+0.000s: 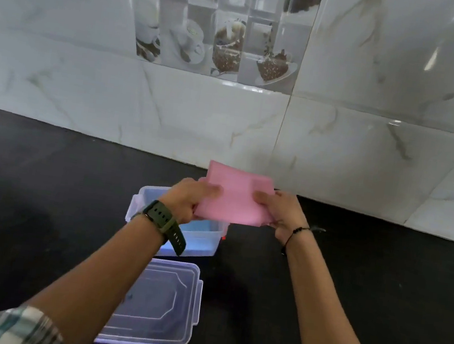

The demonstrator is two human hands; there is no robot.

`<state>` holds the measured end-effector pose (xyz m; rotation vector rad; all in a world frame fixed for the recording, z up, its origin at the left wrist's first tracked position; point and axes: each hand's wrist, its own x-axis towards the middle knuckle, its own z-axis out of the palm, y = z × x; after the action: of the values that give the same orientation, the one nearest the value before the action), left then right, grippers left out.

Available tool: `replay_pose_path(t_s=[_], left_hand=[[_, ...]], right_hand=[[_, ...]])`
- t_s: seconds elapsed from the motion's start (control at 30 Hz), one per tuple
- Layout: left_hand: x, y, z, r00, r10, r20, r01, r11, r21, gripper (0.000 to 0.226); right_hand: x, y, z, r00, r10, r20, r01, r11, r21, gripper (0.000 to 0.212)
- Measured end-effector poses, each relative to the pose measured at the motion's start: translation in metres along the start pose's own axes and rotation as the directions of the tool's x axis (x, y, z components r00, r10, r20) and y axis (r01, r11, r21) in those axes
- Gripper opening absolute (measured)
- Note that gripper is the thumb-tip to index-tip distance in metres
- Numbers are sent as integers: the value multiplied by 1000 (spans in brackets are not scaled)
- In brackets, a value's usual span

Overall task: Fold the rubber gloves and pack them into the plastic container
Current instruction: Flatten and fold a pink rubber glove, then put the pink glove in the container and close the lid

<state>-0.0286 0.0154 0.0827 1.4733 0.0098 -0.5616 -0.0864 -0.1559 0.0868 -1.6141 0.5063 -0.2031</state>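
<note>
Two hands (193, 199) pinch flat pink folded glove (235, 194) above container (140, 203).

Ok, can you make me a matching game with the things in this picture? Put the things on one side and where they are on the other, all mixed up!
Things:
1. pink glove
2. lid
3. watch
4. plastic container

Places:
A. flat on the black counter, nearest the person
B. on the left wrist
C. held folded in both hands
D. open on the counter, under the hands

Pairs: 1-C, 2-A, 3-B, 4-D. The left hand and right hand each pinch one side of the glove.
</note>
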Motion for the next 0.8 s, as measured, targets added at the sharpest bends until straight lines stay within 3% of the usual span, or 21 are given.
replay_pose_path(t_s=[0.03,0.13,0.23,0.43,0.53,0.6,0.67,0.7,0.73,0.8], left_hand=[[-1,5,-17,998,-10,-58,10,1000,-5,6],[-5,10,-55,983,-55,-173,58,998,11,16],[-8,1,-73,969,-66,-237,72,997,15,27],[-10,-19,-73,968,29,-249,0,993,116,30],[0,-26,-73,958,86,-273,0,954,300,43],[4,-31,-69,925,117,-363,127,804,582,25],[7,-35,-62,873,343,-347,205,389,898,34],[8,-38,-58,847,473,-241,203,131,970,42],[9,-41,-56,818,562,-124,175,-37,984,47],[12,-44,-58,828,559,47,77,-196,978,41]], right_hand=[[2,-6,19,999,-33,41,33,999,-11,3],[10,-10,67,992,-66,108,79,990,-115,26],[19,1,100,992,-77,103,103,954,-280,30],[23,30,120,980,-181,84,197,804,-561,31],[22,38,125,968,-203,147,246,655,-715,38],[20,40,129,971,-182,155,233,571,-787,40],[20,42,131,970,-182,162,235,518,-823,44],[20,42,132,965,-189,180,252,486,-837,47],[20,42,133,958,-194,210,277,448,-850,50],[22,43,134,941,-198,273,328,340,-882,47]])
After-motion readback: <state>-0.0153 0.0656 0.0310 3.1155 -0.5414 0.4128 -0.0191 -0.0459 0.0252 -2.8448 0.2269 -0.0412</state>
